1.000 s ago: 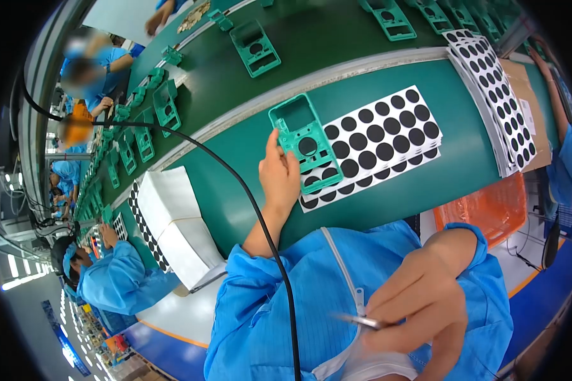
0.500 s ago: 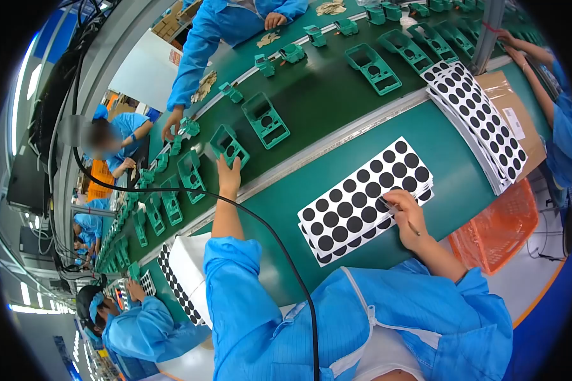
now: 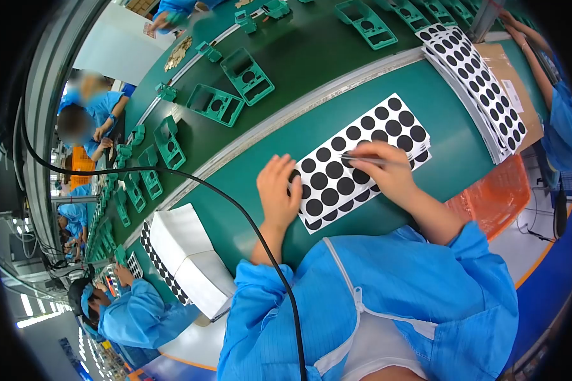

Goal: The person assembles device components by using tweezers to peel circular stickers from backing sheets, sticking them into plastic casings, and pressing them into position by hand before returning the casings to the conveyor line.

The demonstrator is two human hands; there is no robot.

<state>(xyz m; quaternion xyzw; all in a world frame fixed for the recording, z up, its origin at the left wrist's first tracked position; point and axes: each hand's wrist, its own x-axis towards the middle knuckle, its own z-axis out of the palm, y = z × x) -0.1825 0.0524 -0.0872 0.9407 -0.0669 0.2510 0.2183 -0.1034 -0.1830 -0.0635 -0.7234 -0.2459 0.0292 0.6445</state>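
Note:
A stack of white sheets with round black stickers [image 3: 346,185] lies on the green table before me. My right hand [image 3: 391,174] is closed on metal tweezers [image 3: 365,159], their tips low over the dots on the top sheet. At the sheets' left end is my left hand [image 3: 278,190], fingers stretched out and thumb apart, holding nothing. Whether its thumb touches the paper I cannot tell. Beyond the rail, a green plastic housing [image 3: 215,105] lies askew beside another green housing [image 3: 248,76].
A metal rail [image 3: 311,105] divides the table from the strip carrying green parts. More dotted sheets [image 3: 473,82] lie on cardboard at right, white paper [image 3: 190,254] at left. An orange crate [image 3: 496,200] stands below. A black cable [image 3: 235,202] crosses my view. Co-workers sit around.
My left hand has left the green housing and come back to the sheets' left end. That housing now lies turned. My right hand has shifted left over the dots, and the view has moved.

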